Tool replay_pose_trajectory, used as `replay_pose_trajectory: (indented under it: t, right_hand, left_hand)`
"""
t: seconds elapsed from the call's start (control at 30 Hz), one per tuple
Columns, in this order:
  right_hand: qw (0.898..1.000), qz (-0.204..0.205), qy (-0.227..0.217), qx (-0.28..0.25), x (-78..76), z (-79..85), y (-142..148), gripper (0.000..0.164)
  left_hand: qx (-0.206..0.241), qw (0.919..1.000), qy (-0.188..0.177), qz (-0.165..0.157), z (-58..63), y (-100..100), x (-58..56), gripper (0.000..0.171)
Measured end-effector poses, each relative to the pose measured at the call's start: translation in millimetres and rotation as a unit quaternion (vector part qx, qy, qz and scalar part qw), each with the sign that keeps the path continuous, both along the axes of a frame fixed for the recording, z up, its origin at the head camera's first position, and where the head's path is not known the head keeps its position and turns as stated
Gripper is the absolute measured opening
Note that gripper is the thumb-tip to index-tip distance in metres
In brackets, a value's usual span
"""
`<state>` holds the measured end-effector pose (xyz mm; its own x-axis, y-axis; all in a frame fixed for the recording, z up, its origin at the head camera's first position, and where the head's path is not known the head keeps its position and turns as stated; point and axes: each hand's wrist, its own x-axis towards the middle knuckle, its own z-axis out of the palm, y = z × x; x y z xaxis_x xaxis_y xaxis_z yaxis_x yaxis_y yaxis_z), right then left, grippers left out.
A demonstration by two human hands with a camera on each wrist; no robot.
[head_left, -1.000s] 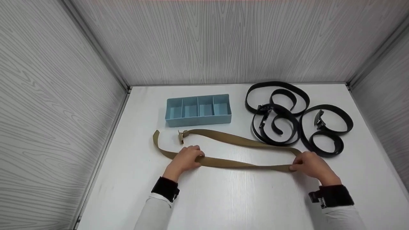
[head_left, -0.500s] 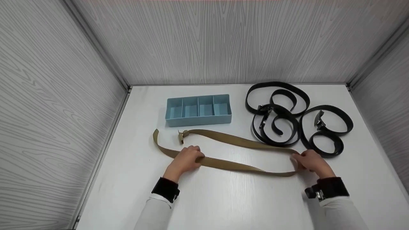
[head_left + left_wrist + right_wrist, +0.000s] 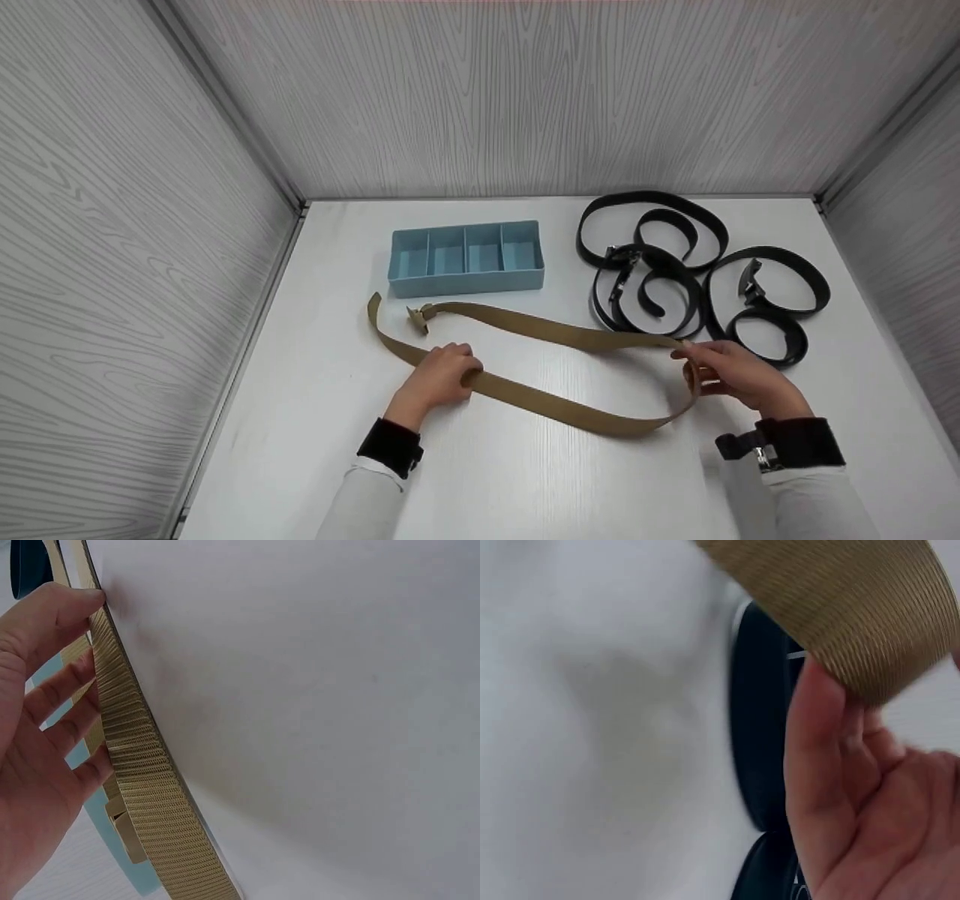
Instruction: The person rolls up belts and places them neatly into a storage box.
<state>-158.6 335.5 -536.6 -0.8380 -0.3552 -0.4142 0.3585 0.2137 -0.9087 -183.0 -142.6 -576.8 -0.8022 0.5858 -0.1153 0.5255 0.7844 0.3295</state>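
Note:
A tan woven belt (image 3: 555,407) lies doubled into a long loop, its two lengths running across the table. My left hand (image 3: 441,373) pinches the near length between thumb and fingers; in the left wrist view the ribbed webbing (image 3: 142,757) stands on edge against the fingertips. At the loop's right bend, my right hand (image 3: 739,373) holds the belt, thumb on top and fingers inside the curve. The right wrist view shows the webbing (image 3: 847,607) bending over those fingers. Left of centre lie the belt's buckle (image 3: 420,319) and, beside it, the curled free end (image 3: 374,306).
A blue tray (image 3: 465,283) with several compartments stands behind the tan belt. Coiled black belts (image 3: 651,197) with metal buckles lie at the back right, and another black belt (image 3: 814,281) sits close to my right hand. Grey wood-grain walls (image 3: 510,97) enclose the white table.
My right hand has shifted its hold round the bend and lifted it, so the near length bows toward me. The buckle and free end moved slightly. My left hand stays nearly still.

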Motion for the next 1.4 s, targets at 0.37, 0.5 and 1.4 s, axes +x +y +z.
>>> replay_pose_trajectory:
  t: [0.37,0.5,1.4]
  right_hand:
    - [0.942,0.029,0.217,0.253,4.6,12.5,-36.1,0.028]
    - [0.892,0.025,0.271,0.362,5.9,7.7,-44.7,0.023]
    - [0.853,-0.159,0.329,0.374,-8.5,3.7,-46.2,0.023]
  left_hand:
    - [0.015,0.9998,-0.013,0.002,-1.2,1.5,2.8,0.034]
    - [0.018,0.9998,-0.009,0.003,-0.5,1.6,2.4,0.031]
    - [0.041,0.948,0.068,0.308,17.7,-47.7,-56.0,0.014]
